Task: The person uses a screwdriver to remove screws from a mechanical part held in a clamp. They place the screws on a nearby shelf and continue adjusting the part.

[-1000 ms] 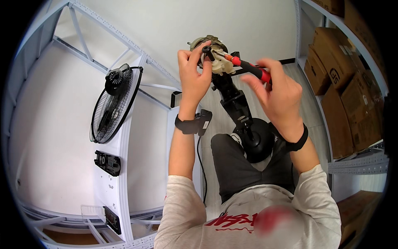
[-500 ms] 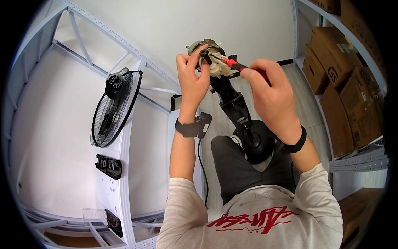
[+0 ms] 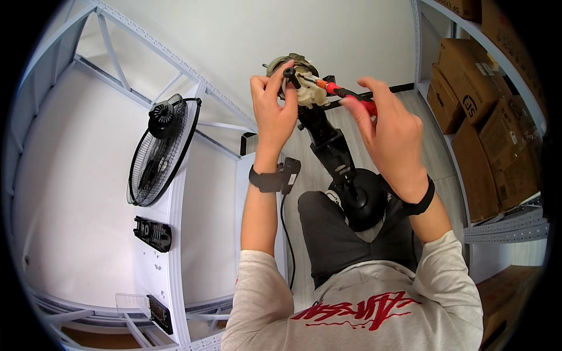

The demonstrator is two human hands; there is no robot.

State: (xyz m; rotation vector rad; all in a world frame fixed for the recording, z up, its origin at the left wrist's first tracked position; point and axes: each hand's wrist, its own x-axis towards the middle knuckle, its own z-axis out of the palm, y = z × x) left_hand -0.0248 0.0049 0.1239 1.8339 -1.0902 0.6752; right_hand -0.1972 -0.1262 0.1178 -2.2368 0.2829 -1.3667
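Note:
In front of me stands an opened electric fan: its exposed motor (image 3: 300, 62) and a cream plastic gearbox (image 3: 311, 95) top a black pole (image 3: 336, 153), with a round black base (image 3: 363, 205) between my legs. My left hand (image 3: 277, 111) is closed around the side of the motor head, its fingers beside a black knob (image 3: 291, 75). In my right hand (image 3: 393, 126) is a red-and-black screwdriver (image 3: 346, 93), tip against the cream gearbox. Its handle lies between my thumb and forefinger, which are loosened and spread somewhat. The exact contact point at the tip is too small to make out.
On the white shelf to my left lie a round fan grille with blades (image 3: 161, 155), a black plastic cover (image 3: 153, 234), several small screws (image 3: 158, 267) and a black screw-bit case (image 3: 159, 314). Cardboard boxes (image 3: 468, 105) fill the right rack. A black cord (image 3: 284, 234) hangs beside my leg.
My right hand has loosened and turned on the screwdriver handle, thumb and forefinger farther apart, showing more of its red end. The left hand and the fan have barely moved.

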